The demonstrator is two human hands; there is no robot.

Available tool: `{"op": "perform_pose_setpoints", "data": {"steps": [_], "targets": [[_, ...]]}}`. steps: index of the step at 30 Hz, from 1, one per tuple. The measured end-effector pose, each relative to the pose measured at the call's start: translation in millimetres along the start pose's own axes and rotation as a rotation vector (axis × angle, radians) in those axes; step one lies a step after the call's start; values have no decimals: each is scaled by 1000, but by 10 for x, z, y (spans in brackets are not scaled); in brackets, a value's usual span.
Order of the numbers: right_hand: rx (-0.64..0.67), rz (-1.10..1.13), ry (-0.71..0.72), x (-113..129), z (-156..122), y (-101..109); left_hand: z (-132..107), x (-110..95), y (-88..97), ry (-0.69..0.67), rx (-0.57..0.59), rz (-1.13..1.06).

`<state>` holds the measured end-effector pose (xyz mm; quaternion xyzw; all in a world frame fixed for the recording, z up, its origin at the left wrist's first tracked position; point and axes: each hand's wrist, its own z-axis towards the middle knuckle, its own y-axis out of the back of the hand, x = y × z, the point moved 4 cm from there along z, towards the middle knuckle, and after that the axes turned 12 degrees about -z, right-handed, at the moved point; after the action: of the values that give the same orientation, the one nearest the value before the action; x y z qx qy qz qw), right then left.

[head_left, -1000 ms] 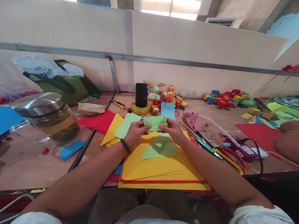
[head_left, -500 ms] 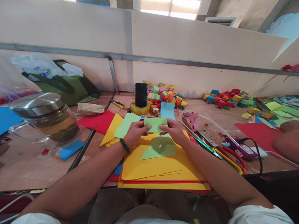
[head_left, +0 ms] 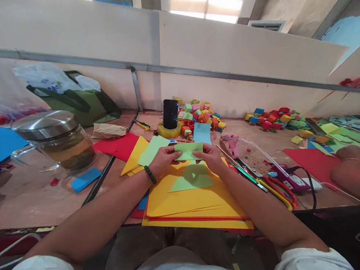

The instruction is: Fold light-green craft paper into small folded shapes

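A small folded light green paper (head_left: 187, 150) is held above the table between both my hands. My left hand (head_left: 163, 160), with a dark bead bracelet at the wrist, pinches its left end. My right hand (head_left: 209, 155) pinches its right end. Under them lies a loose light green sheet (head_left: 192, 178) on a stack of yellow card sheets (head_left: 190, 203) with a red one showing at the edge. Another green sheet (head_left: 152, 149) lies just left of my left hand.
A lidded glass jar (head_left: 56, 140) stands at left, a green bag (head_left: 77, 99) behind it. A phone (head_left: 170, 113) leans on a tape roll. Piles of small coloured paper cubes (head_left: 201, 116) lie by the wall. Scissors and a glue gun (head_left: 284, 181) lie right; another person's arm (head_left: 350, 167) rests far right.
The folded green paper has been flattened a little between my fingers; its pointed flaps no longer show. My hands stayed in place.
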<state>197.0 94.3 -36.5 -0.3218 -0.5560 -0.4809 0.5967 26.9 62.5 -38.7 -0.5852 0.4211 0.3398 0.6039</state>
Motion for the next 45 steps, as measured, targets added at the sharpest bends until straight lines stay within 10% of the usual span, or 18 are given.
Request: {"op": "perform_pose_setpoints", "data": {"steps": [32,45], "targets": [[263,-36,-109,-69,-35,-69,47,-105,162,465,187,39],[270,-70,-54,-119,-31,-110,47,-89,156,419,208,131]]}}
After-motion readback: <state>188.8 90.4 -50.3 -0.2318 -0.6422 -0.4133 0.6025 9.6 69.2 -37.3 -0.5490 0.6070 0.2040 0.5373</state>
